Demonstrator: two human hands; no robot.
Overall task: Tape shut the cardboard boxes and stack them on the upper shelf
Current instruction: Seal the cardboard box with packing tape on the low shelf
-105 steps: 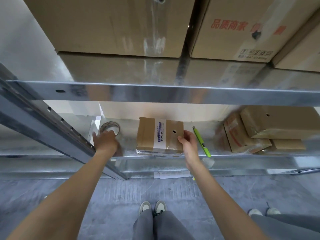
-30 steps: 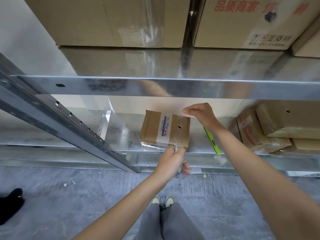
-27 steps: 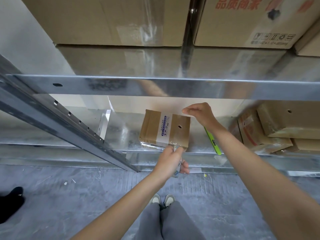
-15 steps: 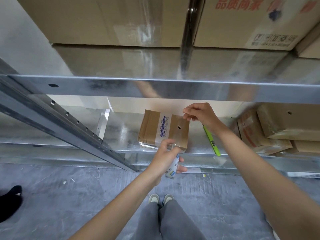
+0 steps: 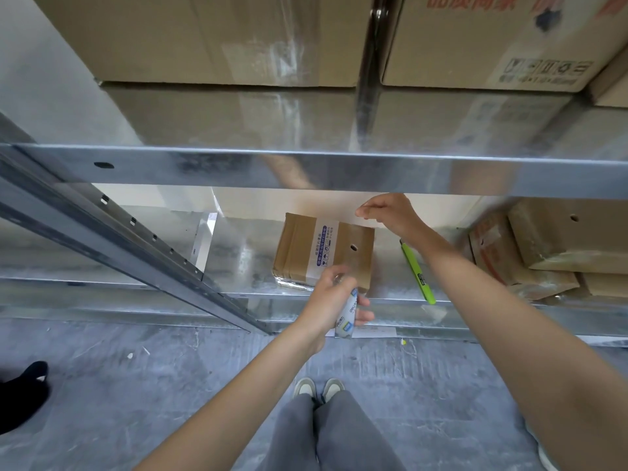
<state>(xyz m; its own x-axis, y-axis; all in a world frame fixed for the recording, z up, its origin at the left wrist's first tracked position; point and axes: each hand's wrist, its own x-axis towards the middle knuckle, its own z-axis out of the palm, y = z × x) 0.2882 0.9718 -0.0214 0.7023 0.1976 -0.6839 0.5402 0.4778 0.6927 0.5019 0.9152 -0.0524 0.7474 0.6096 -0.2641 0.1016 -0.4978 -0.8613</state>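
The left hand curls around a roll of tape, fingers wrapped over its rim and fingertips showing on its far side; the roll's printed core faces right. Just beyond those knuckles sits a small cardboard box on the lower shelf, flaps down, with a white printed label running over its top and a small round hole beside it. Clear, shiny tape shows along its near lower edge. What is inside cannot be seen.

The right hand hovers above the far right corner of that box, fingers drawn together as if pinching; whether a strip of clear tape is between the fingertips cannot be told. Below that wrist, a green utility knife lies on the shelf, just right of the box.

Further right of the right forearm, several closed cardboard boxes are piled on the same shelf, some wrapped in tape. Above both hands, past the metal beam, the upper shelf carries large closed cartons, one at right printed in red. All contents are hidden.
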